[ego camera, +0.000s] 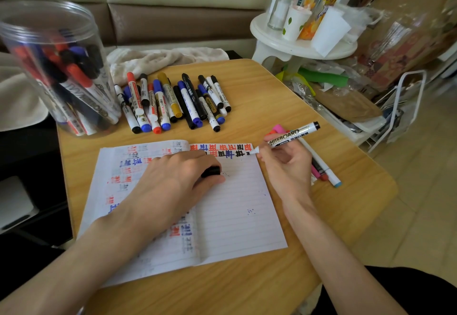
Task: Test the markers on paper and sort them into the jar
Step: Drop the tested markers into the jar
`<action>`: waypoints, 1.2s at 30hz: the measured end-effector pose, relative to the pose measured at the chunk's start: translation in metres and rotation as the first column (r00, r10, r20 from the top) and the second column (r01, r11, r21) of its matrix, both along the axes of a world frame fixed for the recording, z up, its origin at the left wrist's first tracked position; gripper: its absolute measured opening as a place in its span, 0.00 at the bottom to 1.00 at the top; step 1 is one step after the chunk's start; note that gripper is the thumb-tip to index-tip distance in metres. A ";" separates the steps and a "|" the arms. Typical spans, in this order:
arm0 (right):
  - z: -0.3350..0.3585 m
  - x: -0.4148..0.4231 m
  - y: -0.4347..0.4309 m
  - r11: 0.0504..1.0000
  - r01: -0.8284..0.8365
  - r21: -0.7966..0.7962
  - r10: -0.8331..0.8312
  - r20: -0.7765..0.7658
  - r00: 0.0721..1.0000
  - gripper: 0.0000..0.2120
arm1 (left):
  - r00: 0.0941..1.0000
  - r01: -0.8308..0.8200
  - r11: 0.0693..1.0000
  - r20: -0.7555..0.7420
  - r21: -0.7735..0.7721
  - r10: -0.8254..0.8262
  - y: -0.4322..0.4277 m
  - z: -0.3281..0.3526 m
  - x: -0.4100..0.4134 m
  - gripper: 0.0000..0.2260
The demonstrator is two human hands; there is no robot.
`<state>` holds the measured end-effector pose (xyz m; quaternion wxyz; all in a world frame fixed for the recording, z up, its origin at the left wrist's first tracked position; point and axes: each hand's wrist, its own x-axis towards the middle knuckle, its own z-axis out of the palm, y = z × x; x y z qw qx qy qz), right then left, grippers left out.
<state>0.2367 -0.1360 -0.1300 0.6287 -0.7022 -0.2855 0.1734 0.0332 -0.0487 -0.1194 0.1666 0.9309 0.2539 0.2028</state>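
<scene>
Centre right: whiteboard marker (pixel 289 135) pinched in right hand (pixel 286 166), tip at top edge of notebook (pixel 235 203). Centre: black cap (pixel 211 171) gripped in left hand (pixel 178 173), on page. Bare table (pixel 247 287) along lower right edge. Upper left: clear jar (pixel 29 42) at table edge, holding markers (pixel 74 74); loose markers (pixel 173 102) beside.

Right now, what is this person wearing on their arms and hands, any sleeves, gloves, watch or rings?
Nothing worn shows. The left hand and right hand are ungloved, with no rings on the fingers in view and no watch or bracelet at either wrist. Both forearms show no sleeves.
</scene>
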 end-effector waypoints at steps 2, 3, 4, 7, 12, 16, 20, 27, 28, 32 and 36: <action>0.000 0.000 0.000 1.000 -0.013 0.008 0.012 0.012 1.000 0.07 | 1.000 0.000 1.000 0.000 0.004 0.000 0.000 0.000 0.000 0.16; -0.001 0.000 0.001 1.000 -0.020 0.009 0.020 0.023 1.000 0.07 | 1.000 0.001 1.000 -0.003 0.005 -0.001 0.000 0.000 0.000 0.16; -0.001 0.000 0.001 1.000 -0.028 0.009 0.028 0.037 0.999 0.06 | 1.000 0.001 1.000 -0.008 0.002 -0.001 0.000 0.000 0.000 0.16; -0.003 0.001 0.001 1.000 -0.021 0.004 0.021 0.059 0.998 0.06 | 1.000 0.005 1.000 -0.016 -0.007 -0.005 0.000 0.000 -0.001 0.17; -0.004 0.002 0.000 1.000 0.026 0.001 -0.026 0.068 0.997 0.08 | 1.000 0.003 1.000 -0.022 0.003 -0.003 0.000 0.000 -0.001 0.16; -0.002 0.002 -0.001 1.000 0.030 0.000 -0.029 0.063 0.998 0.07 | 1.000 0.008 1.000 -0.021 -0.002 -0.008 0.000 0.001 -0.001 0.16; -0.001 0.001 -0.001 0.999 0.038 0.010 -0.039 0.036 0.999 0.08 | 1.000 0.008 1.000 -0.018 -0.003 -0.008 0.000 0.001 -0.001 0.17; 0.000 0.000 0.001 1.000 0.010 0.026 -0.010 0.001 1.000 0.07 | 1.000 0.008 1.000 -0.003 0.005 -0.008 0.000 0.001 -0.001 0.15; 0.000 0.000 0.001 0.999 0.006 0.034 -0.006 0.001 1.000 0.08 | 1.000 0.005 1.000 -0.001 0.007 -0.005 0.000 0.000 -0.001 0.15; -0.002 0.001 0.002 0.999 -0.008 0.033 0.007 0.017 1.000 0.09 | 1.000 0.004 1.000 -0.003 0.011 -0.004 0.000 0.000 -0.001 0.15; -0.003 0.001 0.002 1.000 -0.014 0.027 0.013 0.031 0.999 0.07 | 1.000 0.005 1.000 -0.008 0.008 -0.005 0.001 0.000 0.000 0.15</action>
